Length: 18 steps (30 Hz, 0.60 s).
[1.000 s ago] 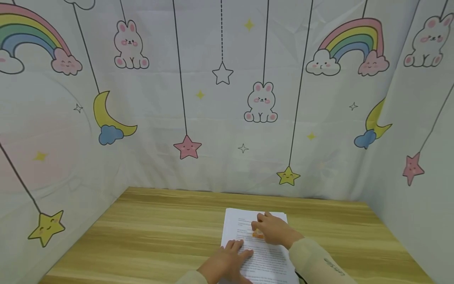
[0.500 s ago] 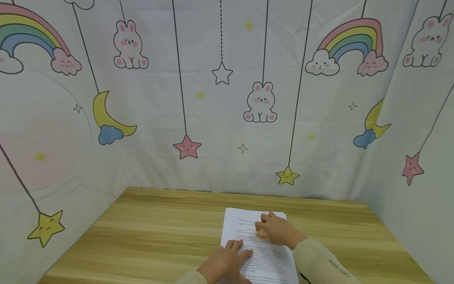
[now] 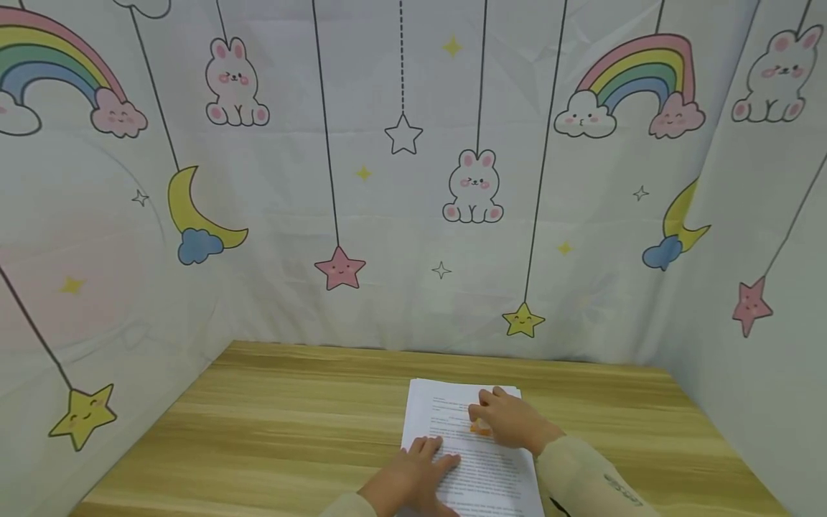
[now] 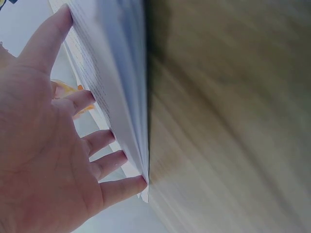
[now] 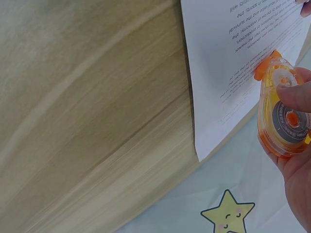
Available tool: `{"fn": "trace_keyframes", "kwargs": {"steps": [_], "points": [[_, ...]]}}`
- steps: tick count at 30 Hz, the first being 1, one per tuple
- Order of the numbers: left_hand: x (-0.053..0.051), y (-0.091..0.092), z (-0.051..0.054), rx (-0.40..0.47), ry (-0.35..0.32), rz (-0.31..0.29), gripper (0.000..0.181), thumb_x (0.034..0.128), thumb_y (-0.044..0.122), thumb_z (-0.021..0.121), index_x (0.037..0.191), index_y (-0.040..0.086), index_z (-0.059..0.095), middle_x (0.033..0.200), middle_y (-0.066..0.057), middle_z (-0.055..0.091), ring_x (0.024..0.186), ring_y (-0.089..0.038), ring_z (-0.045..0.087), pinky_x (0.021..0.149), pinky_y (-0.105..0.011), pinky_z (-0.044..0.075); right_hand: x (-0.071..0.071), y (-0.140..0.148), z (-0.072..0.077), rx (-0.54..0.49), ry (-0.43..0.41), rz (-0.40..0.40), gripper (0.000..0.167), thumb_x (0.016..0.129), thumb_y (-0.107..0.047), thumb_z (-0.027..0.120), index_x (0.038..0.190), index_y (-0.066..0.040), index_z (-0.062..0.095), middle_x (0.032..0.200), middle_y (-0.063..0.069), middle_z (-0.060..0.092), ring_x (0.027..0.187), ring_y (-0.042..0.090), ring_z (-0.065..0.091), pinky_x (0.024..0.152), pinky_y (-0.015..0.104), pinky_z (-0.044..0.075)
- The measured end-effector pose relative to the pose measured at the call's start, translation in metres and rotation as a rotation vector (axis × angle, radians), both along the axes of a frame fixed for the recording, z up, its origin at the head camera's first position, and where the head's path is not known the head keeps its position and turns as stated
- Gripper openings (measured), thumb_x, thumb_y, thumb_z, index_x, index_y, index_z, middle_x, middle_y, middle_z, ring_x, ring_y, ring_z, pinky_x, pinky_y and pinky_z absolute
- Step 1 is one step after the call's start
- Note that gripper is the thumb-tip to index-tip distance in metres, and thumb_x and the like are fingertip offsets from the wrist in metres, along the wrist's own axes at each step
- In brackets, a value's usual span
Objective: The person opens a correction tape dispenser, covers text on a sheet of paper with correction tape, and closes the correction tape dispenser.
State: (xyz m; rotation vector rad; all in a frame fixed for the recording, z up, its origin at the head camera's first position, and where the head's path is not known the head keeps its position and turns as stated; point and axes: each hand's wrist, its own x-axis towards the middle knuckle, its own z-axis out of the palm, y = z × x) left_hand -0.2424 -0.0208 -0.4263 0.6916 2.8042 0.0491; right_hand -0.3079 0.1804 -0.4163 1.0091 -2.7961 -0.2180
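Observation:
A stack of printed paper (image 3: 478, 474) lies on the table, its layered edge showing in the left wrist view. With spread, fairly straight fingers, my left hand (image 3: 416, 477) rests on the lower left of the top sheet. My right hand (image 3: 510, 418) grips an orange and clear correction tape dispenser (image 5: 285, 109) between thumb and fingers. The dispenser's orange tip (image 5: 267, 65) meets the upper part of the printed text. Most of the dispenser is hidden behind my right hand in the head view.
The wood-grain table (image 3: 291, 416) extends left and right of the paper. A pale fabric backdrop (image 3: 388, 309) with rainbows, rabbits and stars stands along the back and both sides. Part of a thin black cord (image 3: 558, 507) shows beside the right sleeve.
My right hand has slid a short way to the right across the sheet with the correction tape dispenser. My left hand has stayed in place on the paper.

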Motion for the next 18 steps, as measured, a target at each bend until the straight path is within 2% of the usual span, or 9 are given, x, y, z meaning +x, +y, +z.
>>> {"fn": "trace_keyframes", "kwargs": {"steps": [7,11,14,18], "points": [[0.001,0.001,0.000,0.007,-0.001,-0.004,0.074,0.0685,0.064,0.066,0.133,0.037,0.044,0.144,0.000,0.034,0.132,-0.024,0.032,0.103,-0.050,0.035,0.001,0.005,-0.002,-0.004,-0.003,-0.002,0.022,0.082,-0.012,0.066,0.099,-0.026,0.060,0.093,-0.003,0.053,0.080,0.014,0.047,0.067,0.030,0.047],[0.002,0.001,0.001,0.002,0.001,-0.010,0.073,0.0697,0.064,0.066,0.134,0.037,0.043,0.144,0.000,0.033,0.132,-0.023,0.032,0.103,-0.049,0.035,0.001,0.009,-0.003,-0.032,0.000,0.030,0.022,0.082,-0.011,0.066,0.098,-0.025,0.059,0.092,-0.003,0.053,0.079,0.014,0.047,0.068,0.029,0.047],[0.004,0.000,0.001,0.000,0.012,-0.008,0.073,0.0690,0.063,0.067,0.133,0.036,0.044,0.143,-0.001,0.035,0.131,-0.023,0.033,0.102,-0.048,0.036,-0.001,0.014,-0.003,-0.156,-0.019,0.051,0.023,0.082,-0.004,0.061,0.097,-0.022,0.060,0.091,-0.002,0.054,0.078,0.014,0.048,0.067,0.030,0.045],[0.004,0.000,0.004,0.005,0.049,-0.023,0.076,0.0673,0.064,0.068,0.133,0.033,0.045,0.140,-0.003,0.036,0.129,-0.026,0.034,0.100,-0.049,0.038,-0.003,0.025,0.000,-0.398,-0.094,0.007,0.033,0.079,0.008,0.052,0.097,-0.019,0.061,0.094,0.001,0.058,0.078,0.014,0.051,0.067,0.031,0.043]]}}
